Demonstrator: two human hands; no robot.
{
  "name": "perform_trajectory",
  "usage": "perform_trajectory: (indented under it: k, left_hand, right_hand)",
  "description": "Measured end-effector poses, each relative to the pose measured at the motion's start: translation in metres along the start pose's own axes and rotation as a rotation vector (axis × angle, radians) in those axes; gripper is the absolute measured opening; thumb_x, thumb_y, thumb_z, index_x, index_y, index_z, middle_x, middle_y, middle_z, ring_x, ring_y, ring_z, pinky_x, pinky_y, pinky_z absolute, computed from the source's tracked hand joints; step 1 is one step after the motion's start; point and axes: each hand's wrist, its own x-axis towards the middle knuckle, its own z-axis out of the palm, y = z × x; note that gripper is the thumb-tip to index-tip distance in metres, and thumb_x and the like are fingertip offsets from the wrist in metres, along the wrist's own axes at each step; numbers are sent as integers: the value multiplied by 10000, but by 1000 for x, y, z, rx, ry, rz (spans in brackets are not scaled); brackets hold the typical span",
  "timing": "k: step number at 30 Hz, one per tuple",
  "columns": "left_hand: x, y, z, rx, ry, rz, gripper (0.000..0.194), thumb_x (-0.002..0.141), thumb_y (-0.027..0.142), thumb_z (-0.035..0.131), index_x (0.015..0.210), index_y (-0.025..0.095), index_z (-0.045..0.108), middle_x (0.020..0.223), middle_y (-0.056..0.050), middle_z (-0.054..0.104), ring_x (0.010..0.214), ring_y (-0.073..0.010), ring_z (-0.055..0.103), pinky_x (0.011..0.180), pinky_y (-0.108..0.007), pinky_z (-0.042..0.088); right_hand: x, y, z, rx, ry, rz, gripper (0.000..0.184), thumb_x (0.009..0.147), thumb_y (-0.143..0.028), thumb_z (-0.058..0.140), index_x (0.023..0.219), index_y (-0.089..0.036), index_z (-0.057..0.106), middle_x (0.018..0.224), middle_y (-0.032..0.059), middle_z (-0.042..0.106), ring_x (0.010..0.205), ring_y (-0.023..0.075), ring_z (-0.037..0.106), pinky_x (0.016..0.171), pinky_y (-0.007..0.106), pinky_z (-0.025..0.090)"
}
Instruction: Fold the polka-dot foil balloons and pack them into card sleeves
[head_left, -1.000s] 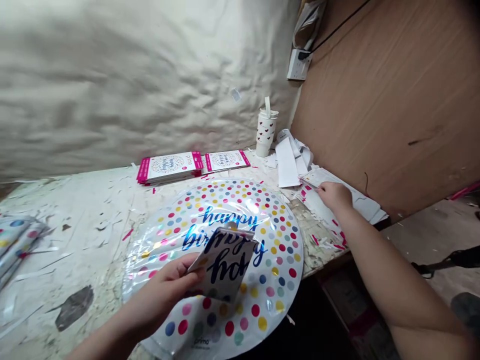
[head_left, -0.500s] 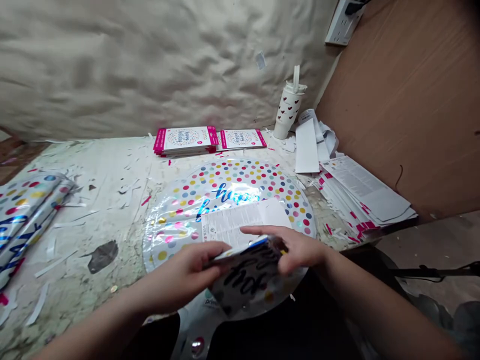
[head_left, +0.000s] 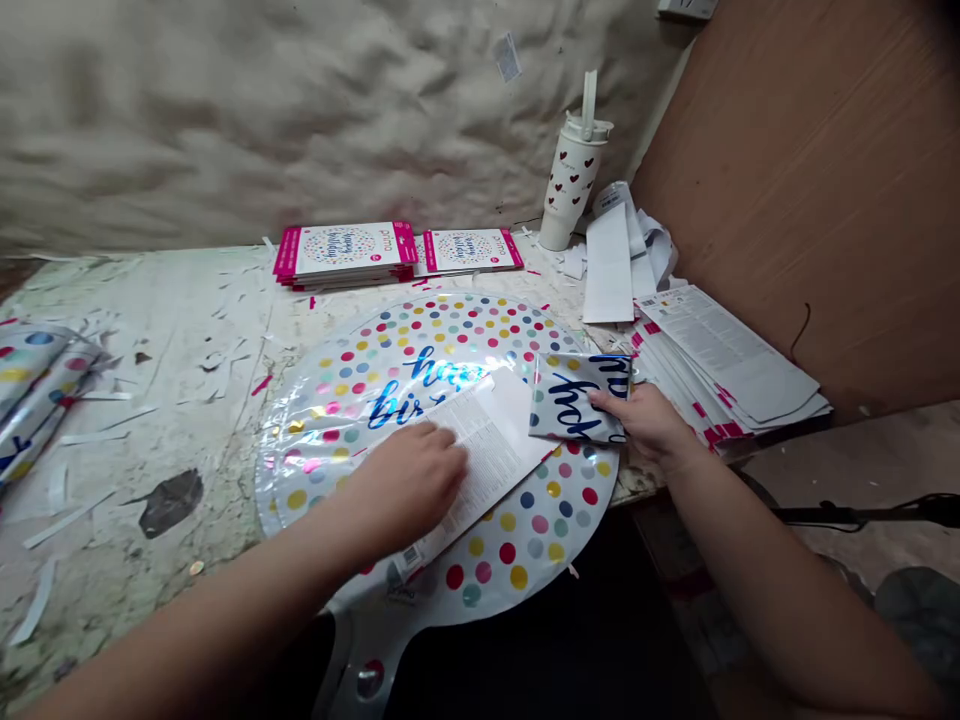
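My right hand (head_left: 654,425) grips a folded foil balloon (head_left: 576,398), a small flat packet with blue lettering, thumb on top. My left hand (head_left: 420,478) is closed, fingers curled over a white printed card sleeve (head_left: 499,440); its fingertips are partly hidden. The sleeve lies slanted, fine print upward, on a large flat foil balloon (head_left: 517,530) with coloured dots and blue lettering. That balloon's tail hangs over the table's near edge. The folded packet is held above the balloon's right side, by the sleeve's upper end.
Pink-edged card packs (head_left: 345,250) are stacked at the back, beside another pack (head_left: 471,250). A white tumbler with hearts (head_left: 574,180) stands near loose white paper (head_left: 609,265). Printed sleeves (head_left: 739,365) fan out at right. More foil balloons (head_left: 37,390) lie left, among paper scraps.
The folded balloon has left my left hand and moved right and up in my right hand. My left hand has come down on the sleeve, which now lies turned at a slant. The view has shifted.
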Motion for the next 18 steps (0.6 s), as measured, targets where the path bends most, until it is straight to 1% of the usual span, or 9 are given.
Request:
perform_trajectory:
  k: [1, 2, 4, 5, 8, 11, 14, 16, 18]
  left_hand:
    - [18, 4, 1, 91, -23, 86, 253, 830, 210, 399, 933, 180, 627, 939, -108, 615, 901, -260, 544, 798, -396, 414]
    - [35, 6, 4, 158, 11, 159, 263, 822, 177, 379, 957, 156, 605, 968, -121, 588, 920, -257, 520, 809, -396, 405]
    - [63, 5, 13, 241, 52, 257, 238, 787, 180, 405, 941, 137, 581, 974, -124, 553, 903, -250, 489, 819, -402, 385]
    - [72, 3, 18, 265, 81, 289, 225, 770, 197, 424, 928, 137, 573, 975, -123, 540, 894, -248, 477, 824, -408, 374]
    - [80, -2, 27, 296, 144, 359, 196, 742, 246, 449, 881, 148, 546, 946, -110, 530, 879, -250, 457, 832, -422, 341]
    - [75, -2, 25, 302, 149, 410, 165, 735, 249, 438, 840, 152, 520, 830, -81, 542, 795, -224, 461, 843, -417, 318]
    - [70, 1, 18, 326, 153, 451, 166, 751, 274, 426, 830, 159, 515, 788, -67, 541, 745, -212, 450, 808, -405, 315]
    - [68, 4, 15, 349, 169, 492, 180, 761, 305, 425, 829, 168, 518, 811, -71, 541, 770, -221, 447, 784, -401, 309]
    - [66, 7, 14, 361, 173, 530, 175, 766, 319, 429, 810, 175, 519, 816, -69, 534, 787, -226, 444, 784, -401, 300]
  right_hand:
    - [3, 1, 3, -22, 16, -39, 363, 610, -343, 752, 908, -168, 641, 901, 80, 706, 865, 260, 659, 797, 428, 537]
    - [6, 2, 6, -57, 39, -80, 385, 622, -362, 741, 935, -162, 638, 935, 87, 700, 882, 260, 655, 805, 428, 531]
    - [12, 4, 10, -162, 85, -159, 417, 648, -396, 715, 978, -154, 635, 985, 97, 687, 911, 261, 645, 824, 433, 516]
    - [14, 5, 11, -221, 101, -193, 425, 658, -408, 703, 992, -153, 635, 1000, 99, 682, 921, 263, 641, 834, 436, 507]
    - [10, 0, 12, -353, 80, -251, 423, 682, -421, 681, 1008, -154, 641, 1025, 103, 674, 936, 270, 632, 851, 435, 492]
    - [-1, -13, 15, -373, -7, -253, 415, 677, -386, 695, 1014, -148, 642, 1040, 101, 669, 945, 267, 627, 859, 415, 488]
    - [-7, -26, 19, -308, -168, -169, 435, 635, -325, 735, 1017, -141, 638, 992, 87, 685, 902, 252, 639, 830, 399, 503]
    - [-7, -32, 23, -262, -287, -35, 411, 594, -299, 762, 953, -130, 658, 905, 77, 702, 820, 236, 656, 764, 381, 526]
    - [-4, -36, 26, -220, -371, 104, 371, 560, -284, 780, 873, -118, 671, 822, 67, 708, 730, 209, 660, 694, 349, 538]
